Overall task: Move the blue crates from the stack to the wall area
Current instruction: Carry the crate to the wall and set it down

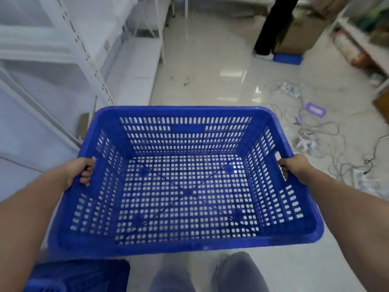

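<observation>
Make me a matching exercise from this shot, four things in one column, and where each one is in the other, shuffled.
Things:
1. blue crate
2. tangled cables
3. cardboard box
4. white shelving

Places:
A. on the floor at the right
B. along the left side
C. held by both handles, left hand and right hand
D. far end, beside a standing person's dark trouser legs

Pairs: 1-C, 2-A, 3-D, 4-B
</observation>
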`<move>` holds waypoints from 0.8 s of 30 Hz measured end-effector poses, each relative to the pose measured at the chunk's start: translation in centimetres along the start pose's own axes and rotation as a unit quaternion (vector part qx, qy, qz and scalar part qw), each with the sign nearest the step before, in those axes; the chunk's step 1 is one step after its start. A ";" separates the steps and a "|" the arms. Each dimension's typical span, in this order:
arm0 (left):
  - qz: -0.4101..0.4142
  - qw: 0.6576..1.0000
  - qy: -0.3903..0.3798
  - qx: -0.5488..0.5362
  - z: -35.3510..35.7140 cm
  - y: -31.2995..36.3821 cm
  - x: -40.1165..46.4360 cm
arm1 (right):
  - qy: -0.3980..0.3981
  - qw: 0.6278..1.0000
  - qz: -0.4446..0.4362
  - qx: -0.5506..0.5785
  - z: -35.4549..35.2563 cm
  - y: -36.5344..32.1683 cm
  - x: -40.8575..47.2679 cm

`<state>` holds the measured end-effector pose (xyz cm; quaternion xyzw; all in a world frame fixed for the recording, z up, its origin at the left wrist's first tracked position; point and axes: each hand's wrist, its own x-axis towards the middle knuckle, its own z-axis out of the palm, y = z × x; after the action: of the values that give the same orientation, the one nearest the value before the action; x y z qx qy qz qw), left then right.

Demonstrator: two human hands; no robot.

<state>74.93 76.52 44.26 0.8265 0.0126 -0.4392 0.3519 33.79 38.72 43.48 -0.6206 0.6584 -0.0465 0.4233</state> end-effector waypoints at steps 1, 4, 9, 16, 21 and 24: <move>0.013 1.000 -0.006 -0.003 -0.8 0.9 -1.1 | 0.005 1.000 -0.007 0.012 -0.9 -0.9 -1.0; 0.044 0.998 -0.031 -0.012 -3.4 3.3 -3.9 | 0.030 0.999 -0.031 0.020 -3.3 -3.9 -3.6; 0.079 0.995 -0.050 -0.035 -7.9 6.6 -9.2 | 0.048 0.996 -0.069 -0.011 -6.9 -9.6 -7.6; 0.102 0.993 -0.009 -0.057 -12.7 9.5 -15.9 | 0.009 0.989 -0.137 -0.048 -9.5 -14.7 -8.2; 0.098 0.991 0.031 -0.090 -13.8 9.3 -20.3 | -0.022 0.981 -0.184 -0.057 -10.1 -18.6 -7.9; 0.096 0.985 0.059 -0.132 -13.1 7.6 -22.9 | -0.040 0.970 -0.229 -0.070 -10.3 -21.3 -6.8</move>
<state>72.78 85.14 70.26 0.7947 0.0114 -0.3486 0.4968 43.13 34.94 65.93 -0.7844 0.4826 -0.0718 0.3830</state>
